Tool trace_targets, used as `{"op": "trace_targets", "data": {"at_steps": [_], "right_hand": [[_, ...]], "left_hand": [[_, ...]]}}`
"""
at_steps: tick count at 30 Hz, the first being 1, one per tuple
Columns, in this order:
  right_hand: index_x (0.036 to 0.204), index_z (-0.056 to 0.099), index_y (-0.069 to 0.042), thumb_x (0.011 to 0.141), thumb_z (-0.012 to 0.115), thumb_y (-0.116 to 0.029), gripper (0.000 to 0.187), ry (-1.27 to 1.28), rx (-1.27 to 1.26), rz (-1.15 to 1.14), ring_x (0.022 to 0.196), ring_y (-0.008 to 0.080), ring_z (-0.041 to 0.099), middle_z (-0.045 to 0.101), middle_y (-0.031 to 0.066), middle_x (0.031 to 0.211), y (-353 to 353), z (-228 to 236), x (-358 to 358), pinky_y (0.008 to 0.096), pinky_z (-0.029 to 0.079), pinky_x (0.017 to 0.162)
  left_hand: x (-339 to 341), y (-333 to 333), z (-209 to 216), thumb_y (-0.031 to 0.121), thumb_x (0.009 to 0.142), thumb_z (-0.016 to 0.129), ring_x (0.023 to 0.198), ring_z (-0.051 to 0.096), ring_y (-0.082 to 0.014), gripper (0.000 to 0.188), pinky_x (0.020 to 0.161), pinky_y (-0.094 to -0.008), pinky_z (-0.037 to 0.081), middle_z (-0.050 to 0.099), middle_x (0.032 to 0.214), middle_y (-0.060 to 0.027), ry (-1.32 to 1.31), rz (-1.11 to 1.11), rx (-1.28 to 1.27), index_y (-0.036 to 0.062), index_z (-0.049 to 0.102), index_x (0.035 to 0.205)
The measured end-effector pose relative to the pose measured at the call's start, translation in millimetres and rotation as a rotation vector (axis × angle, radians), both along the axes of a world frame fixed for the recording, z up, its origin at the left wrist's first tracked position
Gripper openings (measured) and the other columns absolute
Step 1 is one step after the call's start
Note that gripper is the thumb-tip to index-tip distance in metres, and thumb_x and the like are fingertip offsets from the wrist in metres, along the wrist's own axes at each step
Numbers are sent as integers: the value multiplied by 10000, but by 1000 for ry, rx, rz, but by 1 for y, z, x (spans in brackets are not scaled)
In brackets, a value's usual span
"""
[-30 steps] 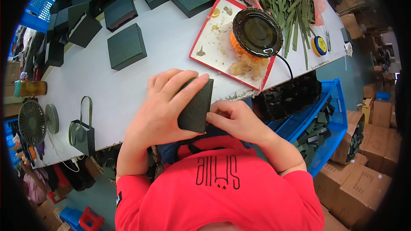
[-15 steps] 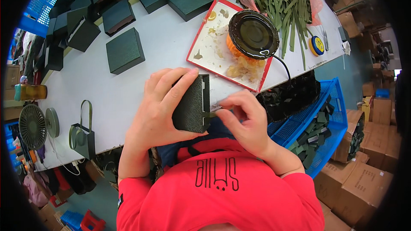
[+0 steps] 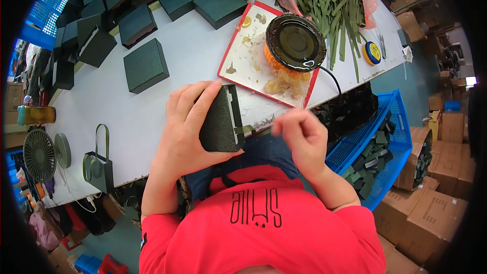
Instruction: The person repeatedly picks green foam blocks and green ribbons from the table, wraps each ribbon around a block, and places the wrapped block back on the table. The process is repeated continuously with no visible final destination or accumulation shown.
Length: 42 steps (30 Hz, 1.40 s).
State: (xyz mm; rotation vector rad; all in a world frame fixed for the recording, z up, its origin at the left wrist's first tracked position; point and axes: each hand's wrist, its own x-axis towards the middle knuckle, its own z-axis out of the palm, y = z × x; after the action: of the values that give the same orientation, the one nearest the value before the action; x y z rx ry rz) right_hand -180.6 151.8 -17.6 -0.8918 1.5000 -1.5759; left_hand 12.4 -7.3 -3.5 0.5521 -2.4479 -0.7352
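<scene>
A dark green textured box is tilted on edge near the front of the table. My left hand is wrapped round it, fingers over the top and thumb along the lower edge. From the box's open right side, where a pale inner edge shows, a short green ribbon sticks out. Off to the right of that ribbon and apart from it is my right hand. Its fingers are curled in and a little blurred, with nothing visible in them.
Behind the box lies a red-rimmed tray bearing a round dark glue pot with a cord. Green ribbon strips are heaped beyond. Several green boxes fill the far left. A blue crate stands on the right, a fan on the left.
My right hand has let go of the ribbon and moved right, away from the box. The box, in my left hand, has shifted slightly left and tilted.
</scene>
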Motion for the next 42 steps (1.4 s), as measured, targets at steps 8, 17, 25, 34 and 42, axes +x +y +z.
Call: {"op": "trace_targets", "data": {"at_steps": [8,17,25,34,42], "right_hand": [[1243,653,5,1074,536,-428,479,-579,377,471,518,78,519,659,43,719,10,-10,16,221,382,493],[1434,550,-70,1057,595,-190,398,-959,-82,-158,613,65,548,662,136,1342,9,-9,-21,212,441,548],[1327,597,-47,1065,580,-193,300,-842,-214,-299,657,70,571,716,85,1029,3,-10,-40,199,458,587],[1102,619,-27,1058,602,-199,178,-497,-126,-271,548,77,547,661,56,846,-14,-12,-57,217,429,467],[1024,641,-9,1039,643,-222,213,-310,-23,-233,482,38,441,591,7,729,-29,-19,-67,203,327,425]], "left_hand": [[-6,4,3,296,527,966,1238,504,-390,1060,1050,-492,420,533,1376,-166,82,-107,72,12,505,1438],[18,3,1,332,529,966,1259,488,-414,1075,1060,-506,419,524,1376,-181,-63,-71,156,2,499,1439],[27,2,-6,302,505,962,1236,493,-409,1093,1043,-501,434,527,1374,-175,-85,-44,145,7,495,1448],[21,4,-1,299,513,955,1233,503,-398,1063,1046,-500,429,548,1364,-166,-127,-39,127,13,514,1437],[12,5,1,303,498,959,1243,503,-390,1055,1063,-492,416,557,1361,-150,-118,-64,107,13,536,1420]]}}
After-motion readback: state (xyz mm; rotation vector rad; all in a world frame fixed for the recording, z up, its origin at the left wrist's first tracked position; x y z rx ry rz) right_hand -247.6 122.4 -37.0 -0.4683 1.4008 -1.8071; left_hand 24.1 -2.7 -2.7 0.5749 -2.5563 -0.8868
